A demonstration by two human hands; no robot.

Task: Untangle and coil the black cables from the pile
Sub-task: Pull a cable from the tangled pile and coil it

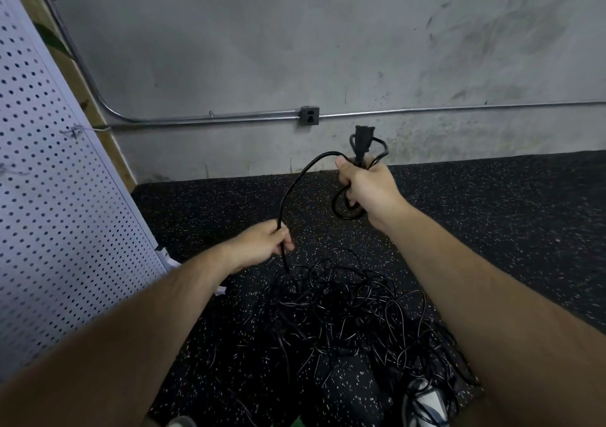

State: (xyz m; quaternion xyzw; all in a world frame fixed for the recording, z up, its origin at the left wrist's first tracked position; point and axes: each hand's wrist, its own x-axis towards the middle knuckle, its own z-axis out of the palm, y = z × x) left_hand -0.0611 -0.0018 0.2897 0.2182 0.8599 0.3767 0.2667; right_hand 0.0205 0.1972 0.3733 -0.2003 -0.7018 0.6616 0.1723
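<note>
speckled black rubber flooring (203, 216) runs underfoot. nearest the camera, a grey-and-white shoe (424, 403) sits at the edge of the tangled pile of thin black cables (344, 315), which sprawls on the floor between the two forearms.

just beyond the pile, the left hand (262, 243) has its fingers curled round a single black cable (296, 180), gripping it where it rises out of the tangle. below the fist the cable drops straight into the heap. above it the cable arcs up and away to the right hand (369, 185), which is higher and farther out. that hand's fingers and thumb are clamped round a few small gathered loops (342, 212) hanging under the fist, and the black moulded plug end (360, 139) stands up above it.

so the free stretch runs on a diagonal, low and near at the left hand, high and far at the right. the unfreed length lies below and behind the left fingers, making the left hand the nearer one to draw more slack out of the pile and feed the next loop across. with so few turns made and the heap so large, the job looks barely begun, and a snag in the tangle could stop the pull.

at the left stands a white perforated metal panel (49, 197). farthest back, a grey metal outlet box (309, 115) sits on a thin metal conduit (459, 108) along the stained grey concrete wall (262, 49).
</note>
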